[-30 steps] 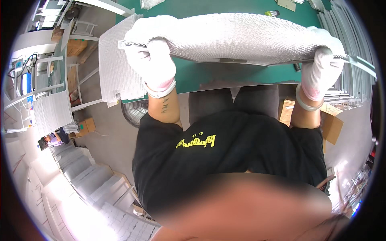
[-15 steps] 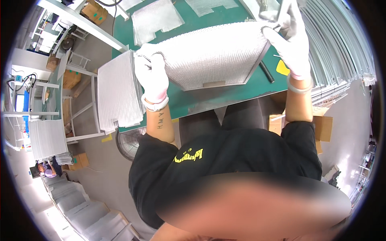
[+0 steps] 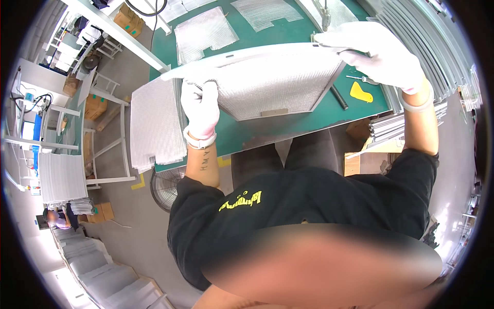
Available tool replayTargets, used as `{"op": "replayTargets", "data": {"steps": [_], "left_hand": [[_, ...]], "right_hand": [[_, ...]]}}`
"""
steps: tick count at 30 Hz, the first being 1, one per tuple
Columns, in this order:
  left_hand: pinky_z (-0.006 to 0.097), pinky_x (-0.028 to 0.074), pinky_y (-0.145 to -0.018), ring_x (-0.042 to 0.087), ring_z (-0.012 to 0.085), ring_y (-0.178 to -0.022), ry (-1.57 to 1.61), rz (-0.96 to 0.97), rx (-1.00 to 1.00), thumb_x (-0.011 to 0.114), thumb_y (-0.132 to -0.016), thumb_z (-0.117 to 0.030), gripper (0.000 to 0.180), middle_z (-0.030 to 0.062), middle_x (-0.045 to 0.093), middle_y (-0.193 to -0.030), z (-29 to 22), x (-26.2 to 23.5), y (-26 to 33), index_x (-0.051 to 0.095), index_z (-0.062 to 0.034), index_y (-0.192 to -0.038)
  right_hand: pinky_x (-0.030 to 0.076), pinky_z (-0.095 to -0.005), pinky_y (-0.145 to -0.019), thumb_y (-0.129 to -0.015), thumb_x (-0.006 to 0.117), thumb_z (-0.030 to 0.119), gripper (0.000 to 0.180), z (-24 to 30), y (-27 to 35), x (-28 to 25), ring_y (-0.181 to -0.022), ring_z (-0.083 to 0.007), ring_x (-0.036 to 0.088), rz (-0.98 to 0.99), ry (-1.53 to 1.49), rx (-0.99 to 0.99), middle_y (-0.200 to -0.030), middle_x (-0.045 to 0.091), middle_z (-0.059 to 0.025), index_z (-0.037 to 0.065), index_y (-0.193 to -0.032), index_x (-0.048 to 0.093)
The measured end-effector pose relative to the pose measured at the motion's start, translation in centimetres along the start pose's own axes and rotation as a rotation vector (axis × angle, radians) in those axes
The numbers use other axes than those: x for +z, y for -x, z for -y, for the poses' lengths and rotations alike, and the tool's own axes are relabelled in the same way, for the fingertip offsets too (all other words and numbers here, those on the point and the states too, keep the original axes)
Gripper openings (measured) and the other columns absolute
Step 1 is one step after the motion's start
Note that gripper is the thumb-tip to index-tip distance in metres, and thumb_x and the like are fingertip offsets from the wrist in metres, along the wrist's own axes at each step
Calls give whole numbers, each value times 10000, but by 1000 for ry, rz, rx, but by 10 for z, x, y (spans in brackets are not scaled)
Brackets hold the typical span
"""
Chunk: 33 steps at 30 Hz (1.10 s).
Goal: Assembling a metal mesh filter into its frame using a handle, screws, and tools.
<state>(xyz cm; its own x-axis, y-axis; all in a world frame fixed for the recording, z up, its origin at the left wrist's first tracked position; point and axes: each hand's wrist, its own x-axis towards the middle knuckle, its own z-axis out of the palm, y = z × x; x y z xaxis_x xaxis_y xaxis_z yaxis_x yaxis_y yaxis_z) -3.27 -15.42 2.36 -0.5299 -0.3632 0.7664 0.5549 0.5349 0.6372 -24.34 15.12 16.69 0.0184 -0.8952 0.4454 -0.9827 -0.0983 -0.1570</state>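
I hold a rectangular metal mesh filter panel (image 3: pixel 272 82) with a silver frame, tilted above the green table (image 3: pixel 288 129). My left hand (image 3: pixel 199 107), in a white glove, grips the panel's left end from below. My right hand (image 3: pixel 381 54), also gloved, clasps its upper right corner. The panel's mesh face is turned toward me, with a small metal tab on its near edge.
A stack of finished mesh panels (image 3: pixel 154 123) rests on a white rack at the table's left. Loose mesh sheets (image 3: pixel 205 32) lie at the back of the table. A yellow scraper (image 3: pixel 362 92) and black tool lie at right, beside stacked metal strips (image 3: pixel 396 129). A fan (image 3: pixel 163 186) stands on the floor.
The panel has swung from lying level in front of me to tilted up and over toward the left. My right hand rose with its end and my left hand moved inward along it.
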Motion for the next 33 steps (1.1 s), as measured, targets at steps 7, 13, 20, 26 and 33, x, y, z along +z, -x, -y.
{"op": "replayTargets", "data": {"steps": [7, 13, 20, 26, 33], "left_hand": [[247, 456, -664, 594, 120, -782, 20, 123, -80, 665, -827, 42, 114, 69, 644, -903, -32, -10, -24, 661, 19, -938], [224, 447, -713, 578, 98, -795, 39, 30, 67, 657, -883, 34, 140, 89, 680, -983, -23, 3, -21, 626, -9, -1013], [259, 519, -730, 617, 126, -850, 112, -103, 174, 689, -824, 93, 593, 115, 619, -1075, -15, 10, -9, 449, -21, -1355], [278, 534, -784, 625, 151, -894, 83, -348, 223, 736, -786, 98, 605, 124, 594, -1118, -8, 24, -7, 461, -31, -1309], [287, 526, -831, 654, 155, -940, 23, -477, 100, 840, -731, 43, 585, 107, 655, -1069, -15, 33, -17, 560, -6, -1243]], "right_hand": [[565, -338, -885, -860, 708, -24, 380, 24, -29, -5, -981, -306, 702, 137, 208, -188, -1116, 728, -122, 62, -1230, 707], [530, -348, -922, -883, 678, 26, 379, 16, -49, 16, -1002, -301, 675, 189, 54, -158, -1150, 702, -130, 82, -1258, 680], [541, -346, -857, -828, 698, -31, 337, 30, -72, 35, -918, -295, 669, 91, -42, -216, -1009, 683, -123, 38, -1156, 666], [495, -365, -993, -903, 648, 194, 400, 23, -92, 39, -1068, -302, 653, 262, -106, -161, -1182, 690, -141, 84, -1287, 635], [490, -350, -964, -932, 624, 161, 423, 34, -91, 48, -1042, -276, 650, 153, -64, 14, -1173, 692, -132, 120, -1353, 633]]}}
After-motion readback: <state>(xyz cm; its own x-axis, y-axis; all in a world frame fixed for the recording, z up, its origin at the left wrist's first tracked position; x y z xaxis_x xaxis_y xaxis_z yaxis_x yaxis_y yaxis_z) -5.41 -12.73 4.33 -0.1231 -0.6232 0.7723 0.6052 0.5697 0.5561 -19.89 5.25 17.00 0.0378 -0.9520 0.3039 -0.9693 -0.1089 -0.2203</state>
